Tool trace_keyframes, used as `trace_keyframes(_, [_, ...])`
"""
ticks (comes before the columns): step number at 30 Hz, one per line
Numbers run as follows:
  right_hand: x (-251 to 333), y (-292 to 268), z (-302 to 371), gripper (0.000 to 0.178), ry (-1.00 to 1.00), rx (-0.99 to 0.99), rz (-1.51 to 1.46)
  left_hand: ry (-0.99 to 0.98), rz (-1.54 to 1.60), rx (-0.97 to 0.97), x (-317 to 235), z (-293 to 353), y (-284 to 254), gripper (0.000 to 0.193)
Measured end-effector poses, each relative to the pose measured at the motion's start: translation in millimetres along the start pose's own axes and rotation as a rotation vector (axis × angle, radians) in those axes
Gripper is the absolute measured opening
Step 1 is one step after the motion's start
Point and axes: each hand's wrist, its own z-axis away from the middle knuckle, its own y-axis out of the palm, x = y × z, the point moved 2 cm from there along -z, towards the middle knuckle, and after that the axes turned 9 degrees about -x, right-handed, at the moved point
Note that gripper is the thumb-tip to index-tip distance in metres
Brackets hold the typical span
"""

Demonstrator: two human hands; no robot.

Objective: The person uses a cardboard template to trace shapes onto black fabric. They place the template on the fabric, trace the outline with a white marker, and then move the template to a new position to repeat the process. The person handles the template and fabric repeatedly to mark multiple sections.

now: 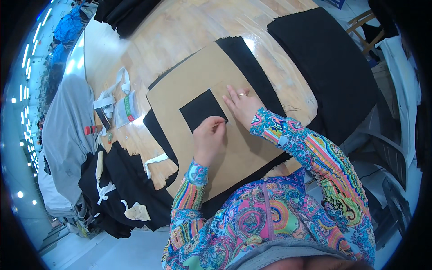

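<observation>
A tan cardboard template (pixel 180 85) with a square window cut in it lies over black fabric (pixel 252 67) on the table. Through the window a square of the black fabric (pixel 202 108) shows. My left hand (pixel 210 139) is closed in a pinch at the window's near right corner; whatever its fingertips may hold is too small to make out. Flat on the cardboard, just right of the window, rests my right hand (pixel 243 105), its fingers stretched out and a ring on one of them.
Black fabric stacks lie at the right (pixel 328 58) and far left (pixel 126 13) of the wooden table (pixel 184 27). A clear plastic bag (pixel 126 110), white strips (pixel 104 101) and a red-capped item (pixel 92 129) sit left. More black cloth (pixel 130 175) drapes over the near left edge.
</observation>
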Motion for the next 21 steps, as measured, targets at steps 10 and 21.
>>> trace_keyframes(10, [-24,-17,26,0.087,0.061,-0.01,-0.361,-0.138,-0.279,-0.487,54,57,-117,0.017])
trace_keyframes(21, [-39,15,70,0.072,0.384,-0.355,-0.928,-0.325,0.009,-0.424,56,58,-125,0.017])
